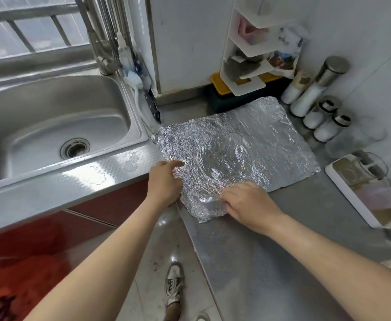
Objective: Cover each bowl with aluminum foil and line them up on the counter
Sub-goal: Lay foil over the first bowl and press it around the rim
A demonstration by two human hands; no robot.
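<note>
Covering was under way: the foil (247, 135) lay spread on the counter (282, 228) over a round bulge, likely a bowl. The left hand (164, 181) pinched its left edge, the right hand (250, 202) its near edge; next probably called for tucking it round the rim

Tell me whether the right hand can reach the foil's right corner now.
Probably yes: the right hand holds the foil at its near edge, and bare counter lies between it and that corner.

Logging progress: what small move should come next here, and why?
Probably fold the foil down around its round imprint, likely a bowl's rim: the sheet lies mostly flat on the counter, and left hand and right hand hold its near edge.
</note>
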